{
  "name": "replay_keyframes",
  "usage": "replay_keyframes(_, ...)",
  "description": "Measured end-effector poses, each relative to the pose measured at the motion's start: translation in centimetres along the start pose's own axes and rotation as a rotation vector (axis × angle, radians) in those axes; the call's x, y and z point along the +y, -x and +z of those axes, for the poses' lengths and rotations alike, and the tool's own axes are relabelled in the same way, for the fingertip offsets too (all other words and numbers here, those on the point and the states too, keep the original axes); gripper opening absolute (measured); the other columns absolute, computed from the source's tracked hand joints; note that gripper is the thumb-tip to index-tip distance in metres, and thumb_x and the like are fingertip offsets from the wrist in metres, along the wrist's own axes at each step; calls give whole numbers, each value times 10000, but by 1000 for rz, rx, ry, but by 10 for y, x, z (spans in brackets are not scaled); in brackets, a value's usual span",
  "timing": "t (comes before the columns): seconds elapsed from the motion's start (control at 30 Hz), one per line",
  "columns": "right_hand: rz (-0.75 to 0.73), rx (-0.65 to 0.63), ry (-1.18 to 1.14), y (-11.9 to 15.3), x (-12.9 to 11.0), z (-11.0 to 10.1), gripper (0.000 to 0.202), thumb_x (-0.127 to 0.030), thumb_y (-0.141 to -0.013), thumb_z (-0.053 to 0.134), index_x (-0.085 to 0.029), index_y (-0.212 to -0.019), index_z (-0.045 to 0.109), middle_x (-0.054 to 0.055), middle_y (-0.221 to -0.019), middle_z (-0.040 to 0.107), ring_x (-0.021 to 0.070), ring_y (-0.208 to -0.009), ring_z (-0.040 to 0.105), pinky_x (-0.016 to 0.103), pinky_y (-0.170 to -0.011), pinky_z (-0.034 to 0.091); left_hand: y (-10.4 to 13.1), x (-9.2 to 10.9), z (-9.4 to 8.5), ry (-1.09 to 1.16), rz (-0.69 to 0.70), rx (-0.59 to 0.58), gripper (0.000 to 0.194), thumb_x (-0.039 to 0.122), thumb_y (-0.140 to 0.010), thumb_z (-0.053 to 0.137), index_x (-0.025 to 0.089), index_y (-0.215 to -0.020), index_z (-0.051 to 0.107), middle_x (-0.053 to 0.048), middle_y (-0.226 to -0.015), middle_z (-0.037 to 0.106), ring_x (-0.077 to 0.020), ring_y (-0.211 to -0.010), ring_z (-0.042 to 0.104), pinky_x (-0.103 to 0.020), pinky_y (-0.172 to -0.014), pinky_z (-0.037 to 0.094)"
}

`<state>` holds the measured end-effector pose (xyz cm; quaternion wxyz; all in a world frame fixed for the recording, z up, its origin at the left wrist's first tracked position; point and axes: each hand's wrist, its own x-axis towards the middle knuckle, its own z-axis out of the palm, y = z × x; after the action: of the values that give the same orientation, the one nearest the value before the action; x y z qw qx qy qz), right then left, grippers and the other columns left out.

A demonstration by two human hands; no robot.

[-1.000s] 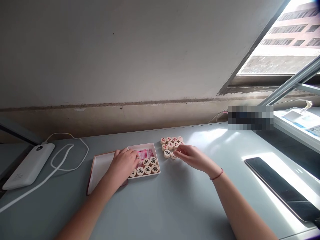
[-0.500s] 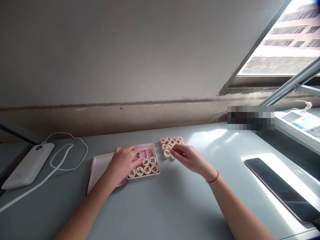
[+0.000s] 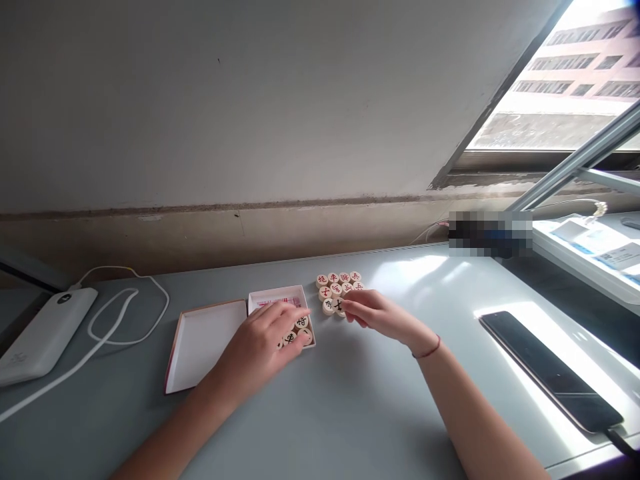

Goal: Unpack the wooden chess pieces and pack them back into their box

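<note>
My left hand [image 3: 273, 337] is stretched over the small white box [image 3: 306, 297], its thumb apart from its fingers, with no piece visible in its grasp. Black-marked xiangqi pieces [image 3: 301, 321] lie in the box below it, partly hidden by the hand. Right of the box, several red-marked xiangqi pieces [image 3: 333, 278] stand in rows on the desk. In front of these is a black-marked piece [image 3: 327, 306]. Beside it, my right hand [image 3: 373, 309] pinches another black-marked xiangqi piece [image 3: 338, 306] by its right side.
The box lid [image 3: 207, 340] lies inside-up left of the box. Farther left are a white power bank [image 3: 47, 333] and its looping white cable [image 3: 113, 339]. A phone [image 3: 547, 370] with a dark cable lies on the right of the grey desk [image 3: 320, 413], which meets the wall behind.
My left hand has shifted right over the box, uncovering the lid and hiding more pieces. My right fingertips have drawn slightly back, so the black-marked piece at them shows. The view has turned slightly right.
</note>
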<state>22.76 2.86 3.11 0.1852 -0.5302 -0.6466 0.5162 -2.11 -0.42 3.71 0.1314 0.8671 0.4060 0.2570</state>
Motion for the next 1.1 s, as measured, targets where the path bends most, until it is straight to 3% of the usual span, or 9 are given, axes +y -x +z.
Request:
replay_keyframes(0.13, 144, -11, 97, -5, 18, -15, 377, -507, -844, 502, -170, -678, 533, -3, -646, 537, 86, -537, 391, 231, -500, 319, 17, -18, 2, -65, 12, 70, 218, 217, -928, 467, 237, -1083, 619, -36, -982, 679, -178, -914, 637, -320, -829, 507)
replay_keyframes(0.4, 180, -22, 173, -7, 27, -16, 455, -587, -827, 491, -161, -690, 569, 6, -649, 548, 100, -568, 430, 239, -524, 327, 33, -33, -2, -85, -5, 191, 173, 155, -914, 482, 226, -992, 619, -3, -910, 683, -150, -869, 625, -289, -807, 480)
replay_keyframes(0.57, 71, 3, 341, -5, 24, -11, 380, -496, -762, 588, -199, -600, 415, -29, -594, 475, 98, -540, 357, 241, -479, 267, 31, -34, 1, -75, -47, 158, 201, 190, -922, 447, 234, -956, 640, -7, -902, 695, -152, -841, 633, -294, -783, 490)
replay_keyframes(0.77, -2, 85, 463, -11, 25, -1, 342, -393, -825, 469, -212, -591, 299, -23, -577, 444, 114, -537, 355, 259, -498, 258, 32, -37, 3, -68, -38, 151, 193, 169, -917, 455, 231, -957, 633, -6, -902, 687, -153, -846, 623, -296, -790, 475)
replay_keyframes(1.0, 87, 36, 567, -3, 17, -2, 349, -347, -833, 485, -213, -577, 289, -32, -533, 386, 111, -506, 293, 264, -480, 230, 30, -34, 3, -118, -57, 75, 212, 180, -930, 442, 225, -1028, 624, -15, -952, 683, -165, -873, 614, -307, -795, 437)
replay_keyframes(1.1, -38, 20, 538, 2, 6, 14, 237, -387, -853, 499, -210, -702, 454, -29, -574, 449, 116, -516, 365, 259, -495, 278, 21, -30, 6, -162, -111, -8, 232, 217, -953, 409, 220, -1028, 629, -28, -983, 682, -178, -896, 607, -317, -776, 420)
